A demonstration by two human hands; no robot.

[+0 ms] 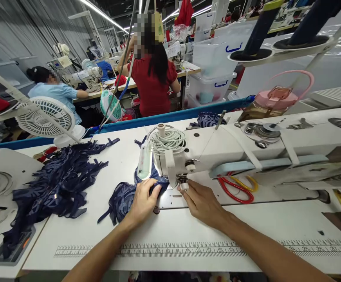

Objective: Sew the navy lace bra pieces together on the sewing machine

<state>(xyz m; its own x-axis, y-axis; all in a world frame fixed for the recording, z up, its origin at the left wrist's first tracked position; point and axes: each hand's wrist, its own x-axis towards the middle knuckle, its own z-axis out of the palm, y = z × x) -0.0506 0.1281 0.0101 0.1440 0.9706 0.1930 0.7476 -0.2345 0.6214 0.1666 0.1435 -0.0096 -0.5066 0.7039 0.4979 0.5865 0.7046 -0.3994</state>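
Note:
A navy bra (pixel 122 200) with patterned cups lies on the white sewing machine's bed, left of the needle. My left hand (pixel 144 199) is closed on its edge, thumb and fingers pinching the fabric beside the presser foot. Close to the needle on the other side is my right hand (pixel 201 201), its fingers curled together at the presser foot (pixel 183 184). What those fingertips hold, if anything, is hidden. The sewing machine (pixel 208 147) carries a coil of pale cord (pixel 168 140) on top of its head.
Navy fabric pieces (pixel 61 180) are heaped at left, near a white fan (pixel 45 117). Red-handled scissors (pixel 237 192) hang under the machine arm. A printed ruler (pixel 170 249) runs along the table's front. A pink-lidded bottle (pixel 271 100) stands behind. Two people work beyond.

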